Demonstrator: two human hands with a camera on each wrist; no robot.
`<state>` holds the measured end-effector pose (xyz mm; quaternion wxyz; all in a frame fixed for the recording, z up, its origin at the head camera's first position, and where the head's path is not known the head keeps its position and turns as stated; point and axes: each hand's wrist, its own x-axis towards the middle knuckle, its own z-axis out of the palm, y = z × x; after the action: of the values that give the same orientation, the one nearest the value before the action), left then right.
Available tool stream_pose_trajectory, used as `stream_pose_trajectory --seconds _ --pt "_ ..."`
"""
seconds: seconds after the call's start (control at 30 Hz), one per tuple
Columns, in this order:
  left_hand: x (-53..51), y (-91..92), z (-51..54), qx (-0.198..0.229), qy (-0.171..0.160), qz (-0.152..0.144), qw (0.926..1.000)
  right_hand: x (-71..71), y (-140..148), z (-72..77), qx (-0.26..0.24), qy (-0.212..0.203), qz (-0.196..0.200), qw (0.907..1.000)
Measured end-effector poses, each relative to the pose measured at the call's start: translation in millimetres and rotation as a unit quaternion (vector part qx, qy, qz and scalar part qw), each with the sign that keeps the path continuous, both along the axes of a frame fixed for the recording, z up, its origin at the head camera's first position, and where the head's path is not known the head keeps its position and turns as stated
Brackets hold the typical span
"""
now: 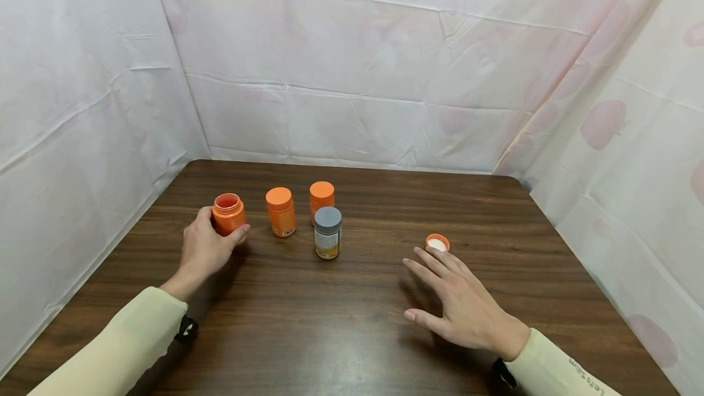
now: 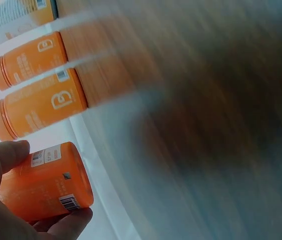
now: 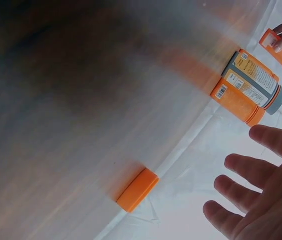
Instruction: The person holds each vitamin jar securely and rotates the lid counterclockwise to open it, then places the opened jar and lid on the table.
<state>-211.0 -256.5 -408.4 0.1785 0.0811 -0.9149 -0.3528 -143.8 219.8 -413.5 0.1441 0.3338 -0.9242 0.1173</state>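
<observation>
My left hand [image 1: 209, 246] grips an uncapped orange bottle [image 1: 228, 219] around its sides at the left of the table. In the left wrist view, thumb and fingers wrap that orange bottle [image 2: 56, 182], whose base shows printed labels. My right hand [image 1: 459, 298] hovers over the right part of the table, fingers spread and holding nothing. Just beyond its fingertips lies an orange cap [image 1: 438, 242], white inside turned up. The right wrist view shows the cap [image 3: 137, 190] apart from the fingers.
Two capped orange bottles [image 1: 281, 212] [image 1: 321, 196] stand near the middle left. In front of the farther one is a grey-lidded bottle [image 1: 327, 234]. White cloth [image 1: 352, 121] hangs behind and beside the brown wooden table [image 1: 341, 322].
</observation>
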Motion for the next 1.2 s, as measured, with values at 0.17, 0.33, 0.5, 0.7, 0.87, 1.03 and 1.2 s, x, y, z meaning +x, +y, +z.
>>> stream_pose_trajectory --seconds 0.17,0.33,0.5,0.7,0.87,1.03,1.2 --pt "-5.1 -10.0 -2.8 0.003 -0.013 0.009 0.9999 0.4 1 0.0 0.002 -0.001 0.001 1.0" --pt "-9.0 -18.7 -6.1 0.007 -0.031 0.021 0.9993 -0.1 1 0.4 -0.002 0.002 0.003 1.0" --pt "-11.2 -24.2 -8.3 0.006 -0.05 0.027 0.9983 0.0 1 0.3 -0.001 0.0 0.002 1.0" --pt "-11.8 -26.5 -9.9 0.002 -0.073 0.022 0.9971 -0.4 2 0.6 -0.001 0.005 0.004 1.0" --pt "-12.4 -26.7 -10.3 0.015 -0.09 0.022 0.9956 -0.3 2 0.8 -0.002 0.007 0.006 1.0" --pt "-13.4 -26.3 -10.4 0.027 -0.102 0.026 0.9941 0.2 3 0.8 -0.003 0.002 0.004 1.0" --pt "-12.4 -25.6 -8.7 0.041 -0.102 0.032 0.9935 -0.3 4 0.8 -0.004 0.005 0.007 1.0"
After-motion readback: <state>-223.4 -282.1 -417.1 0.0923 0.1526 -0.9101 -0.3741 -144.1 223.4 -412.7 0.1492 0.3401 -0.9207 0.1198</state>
